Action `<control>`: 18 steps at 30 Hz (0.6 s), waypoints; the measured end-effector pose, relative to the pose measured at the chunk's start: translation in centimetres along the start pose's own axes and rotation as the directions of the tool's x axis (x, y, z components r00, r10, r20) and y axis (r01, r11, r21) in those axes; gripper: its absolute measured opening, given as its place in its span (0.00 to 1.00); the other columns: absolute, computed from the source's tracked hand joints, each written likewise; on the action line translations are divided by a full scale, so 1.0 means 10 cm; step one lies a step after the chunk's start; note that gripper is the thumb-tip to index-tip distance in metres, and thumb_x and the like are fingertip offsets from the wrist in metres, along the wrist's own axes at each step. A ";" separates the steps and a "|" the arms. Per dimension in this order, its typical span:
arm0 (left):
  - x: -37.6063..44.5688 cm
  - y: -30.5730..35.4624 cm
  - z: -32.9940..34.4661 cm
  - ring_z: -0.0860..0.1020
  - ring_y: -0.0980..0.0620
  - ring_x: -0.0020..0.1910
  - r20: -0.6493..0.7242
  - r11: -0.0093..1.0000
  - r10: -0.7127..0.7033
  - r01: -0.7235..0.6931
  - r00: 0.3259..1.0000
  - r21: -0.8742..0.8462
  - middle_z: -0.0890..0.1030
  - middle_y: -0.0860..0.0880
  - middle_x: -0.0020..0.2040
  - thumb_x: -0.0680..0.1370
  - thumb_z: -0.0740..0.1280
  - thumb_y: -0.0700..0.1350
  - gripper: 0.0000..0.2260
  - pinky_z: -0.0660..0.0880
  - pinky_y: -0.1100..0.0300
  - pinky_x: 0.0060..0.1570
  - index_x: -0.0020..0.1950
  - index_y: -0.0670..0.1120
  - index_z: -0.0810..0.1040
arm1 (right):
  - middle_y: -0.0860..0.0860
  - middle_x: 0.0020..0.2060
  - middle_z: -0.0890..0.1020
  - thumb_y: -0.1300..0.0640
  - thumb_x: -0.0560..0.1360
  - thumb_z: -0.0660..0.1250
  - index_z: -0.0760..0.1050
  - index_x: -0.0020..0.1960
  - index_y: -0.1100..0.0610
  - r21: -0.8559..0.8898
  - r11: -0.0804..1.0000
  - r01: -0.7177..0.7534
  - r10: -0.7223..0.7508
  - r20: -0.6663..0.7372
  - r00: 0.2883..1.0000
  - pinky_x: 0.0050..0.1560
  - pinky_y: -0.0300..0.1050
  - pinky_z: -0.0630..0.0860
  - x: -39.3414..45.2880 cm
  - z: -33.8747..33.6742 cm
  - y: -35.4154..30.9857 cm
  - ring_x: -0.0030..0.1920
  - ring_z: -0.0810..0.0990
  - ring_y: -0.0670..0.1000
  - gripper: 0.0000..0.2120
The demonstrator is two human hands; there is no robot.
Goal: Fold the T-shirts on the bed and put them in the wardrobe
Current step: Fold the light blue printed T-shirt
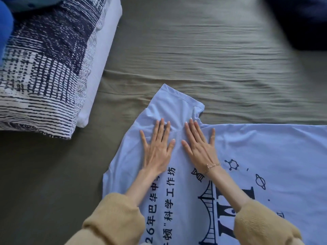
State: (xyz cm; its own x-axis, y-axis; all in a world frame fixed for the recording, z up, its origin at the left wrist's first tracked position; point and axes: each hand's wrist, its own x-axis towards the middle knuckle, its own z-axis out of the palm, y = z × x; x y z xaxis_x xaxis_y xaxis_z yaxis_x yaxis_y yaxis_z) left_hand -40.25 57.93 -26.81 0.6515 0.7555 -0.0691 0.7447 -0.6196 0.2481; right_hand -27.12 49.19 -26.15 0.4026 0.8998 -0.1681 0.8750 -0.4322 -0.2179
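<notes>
A white T-shirt (265,152) with dark printed characters and drawings lies spread flat on the olive-green bed sheet (194,50), running off the lower right of the view. One sleeve (173,101) points toward the far side. My left hand (156,145) lies flat on the shirt near the shoulder seam, fingers straight and spread. Beside it, my right hand (200,144), with a thin bracelet at the wrist, also presses flat on the fabric. Both arms wear tan sleeves.
A folded quilt with a navy-and-white pattern (44,68) fills the left side of the bed. A dark blue mass of fabric (304,20) sits at the far right corner. A bright blue item (5,29) shows at the far left edge.
</notes>
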 end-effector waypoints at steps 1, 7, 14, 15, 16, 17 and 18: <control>0.04 -0.03 -0.02 0.29 0.58 0.72 0.014 1.000 0.004 -0.004 1.000 0.005 0.32 0.57 0.73 0.82 0.46 0.56 0.25 0.22 0.47 0.64 0.73 0.56 0.33 | 0.41 0.70 0.30 0.44 0.82 0.43 0.30 0.72 0.46 -0.008 1.000 -0.004 0.004 -0.009 1.000 0.65 0.53 0.21 -0.03 -0.03 0.11 0.69 0.26 0.40 0.27; 0.06 -0.08 -0.06 0.32 0.57 0.74 -0.009 0.999 -0.011 0.012 1.000 0.042 0.33 0.56 0.75 0.82 0.46 0.56 0.25 0.24 0.43 0.65 0.74 0.58 0.34 | 0.45 0.74 0.35 0.45 0.82 0.44 0.32 0.73 0.48 0.035 0.975 -0.221 0.223 -0.035 0.974 0.71 0.57 0.32 -0.21 -0.20 0.85 0.73 0.33 0.41 0.27; -0.25 0.24 -0.02 0.29 0.56 0.72 -0.037 0.994 -0.113 0.113 0.993 -0.011 0.30 0.55 0.73 0.83 0.46 0.55 0.26 0.25 0.41 0.65 0.73 0.54 0.32 | 0.46 0.76 0.38 0.45 0.82 0.44 0.36 0.76 0.49 0.110 0.885 -0.452 0.456 -0.014 0.890 0.71 0.62 0.38 -0.63 -0.37 1.46 0.76 0.38 0.45 0.27; -0.34 0.35 0.00 0.30 0.56 0.72 -0.027 0.996 -0.090 0.090 0.996 -0.015 0.30 0.55 0.73 0.83 0.46 0.55 0.26 0.24 0.42 0.64 0.73 0.54 0.32 | 0.47 0.76 0.39 0.45 0.82 0.44 0.36 0.76 0.50 0.131 0.876 -0.463 0.469 -0.015 0.883 0.72 0.61 0.38 -0.74 -0.39 1.53 0.76 0.39 0.45 0.28; -0.41 0.44 0.02 0.30 0.56 0.73 -0.017 0.997 -0.077 0.076 0.997 -0.024 0.30 0.55 0.73 0.83 0.45 0.55 0.26 0.24 0.42 0.64 0.73 0.54 0.32 | 0.47 0.76 0.39 0.46 0.82 0.44 0.36 0.76 0.51 0.137 0.871 -0.472 0.478 -0.013 0.878 0.72 0.61 0.38 -0.83 -0.39 1.59 0.76 0.40 0.45 0.28; -0.49 0.55 0.04 0.29 0.55 0.73 -0.007 0.997 -0.070 0.070 0.998 -0.033 0.29 0.55 0.73 0.83 0.45 0.55 0.26 0.24 0.42 0.65 0.73 0.54 0.31 | 0.47 0.76 0.39 0.46 0.82 0.44 0.36 0.76 0.51 0.126 0.870 -0.476 0.481 -0.006 0.877 0.72 0.60 0.38 -0.93 -0.39 1.66 0.76 0.39 0.45 0.28; -0.56 0.63 0.07 0.29 0.55 0.73 0.008 0.997 -0.063 0.064 0.998 -0.036 0.29 0.54 0.73 0.83 0.44 0.55 0.26 0.24 0.42 0.65 0.73 0.54 0.31 | 0.48 0.76 0.39 0.46 0.82 0.44 0.36 0.76 0.51 0.104 0.870 -0.482 0.484 0.005 0.875 0.72 0.61 0.38 -1.00 -0.38 1.71 0.76 0.39 0.45 0.27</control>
State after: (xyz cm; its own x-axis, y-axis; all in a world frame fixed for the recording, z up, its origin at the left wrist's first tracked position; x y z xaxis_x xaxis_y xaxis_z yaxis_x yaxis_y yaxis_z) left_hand -39.09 49.68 -25.54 0.6042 0.7915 -0.0923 0.7789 -0.5622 0.2779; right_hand -15.12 33.04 -24.56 0.7743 0.5782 -0.2572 0.5397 -0.8156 -0.2087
